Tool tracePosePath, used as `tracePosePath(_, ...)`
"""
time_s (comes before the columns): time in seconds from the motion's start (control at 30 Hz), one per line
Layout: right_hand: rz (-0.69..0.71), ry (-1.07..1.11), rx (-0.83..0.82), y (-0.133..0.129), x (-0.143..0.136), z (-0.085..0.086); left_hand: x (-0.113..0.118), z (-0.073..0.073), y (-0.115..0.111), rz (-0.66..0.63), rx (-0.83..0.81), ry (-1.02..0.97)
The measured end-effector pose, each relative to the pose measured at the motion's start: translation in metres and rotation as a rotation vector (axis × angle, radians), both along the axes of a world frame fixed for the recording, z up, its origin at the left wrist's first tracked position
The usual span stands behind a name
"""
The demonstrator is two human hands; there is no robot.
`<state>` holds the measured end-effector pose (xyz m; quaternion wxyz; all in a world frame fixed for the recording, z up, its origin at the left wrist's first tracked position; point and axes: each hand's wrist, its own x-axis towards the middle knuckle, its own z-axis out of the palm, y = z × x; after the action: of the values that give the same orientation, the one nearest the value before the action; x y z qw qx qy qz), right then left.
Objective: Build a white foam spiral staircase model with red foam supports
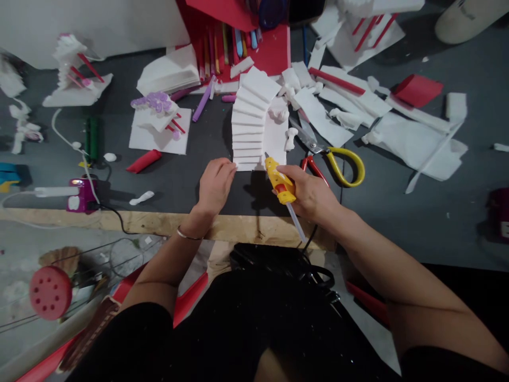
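My right hand (312, 193) is wrapped round a yellow hot glue gun (280, 181). Its nozzle points at the lower right end of the steps on a white model staircase (248, 132), and a clear glue stick (296, 223) sticks out of its back. The steps curve in a fan over a white base (275, 143). At the staircase's lower left corner, my left hand (216, 183) has its fingertips pinched on the edge. Yellow-handled scissors (345, 167) lie partly open beside my right hand, and red-handled pliers or cutters (316, 170) are partly hidden behind it.
White scraps (413, 140) and a red folded piece (417, 90) cover the right side. Small stair models (159, 119) stand left, near a red roll (143, 161). Markers (222, 50) lie at the back. A purple power adapter (81, 195) with cables sits near the wooden table edge (254, 229).
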<state>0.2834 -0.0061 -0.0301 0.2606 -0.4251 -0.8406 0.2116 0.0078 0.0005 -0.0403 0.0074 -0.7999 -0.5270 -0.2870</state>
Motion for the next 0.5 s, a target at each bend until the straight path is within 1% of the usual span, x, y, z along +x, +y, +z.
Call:
tracePosePath(0.17, 0.003, -0.006, -0.010, 0.000, 0.000, -0.001, 0.000, -0.004, 0.003, 0.033, -0.082, -0.015)
tracePosePath(0.3, -0.004, -0.007, -0.042, -0.001, 0.000, -0.001, 0.002, -0.003, 0.002, 0.043, -0.086, -0.038)
tracePosePath(0.4, -0.021, -0.003, -0.064, 0.000, 0.000, 0.000, 0.002, -0.002, -0.002, 0.050, -0.135, -0.109)
tracePosePath(0.5, -0.036, 0.009, -0.054, 0.000, -0.001, 0.001, 0.003, -0.002, -0.007, 0.118, -0.191, -0.196)
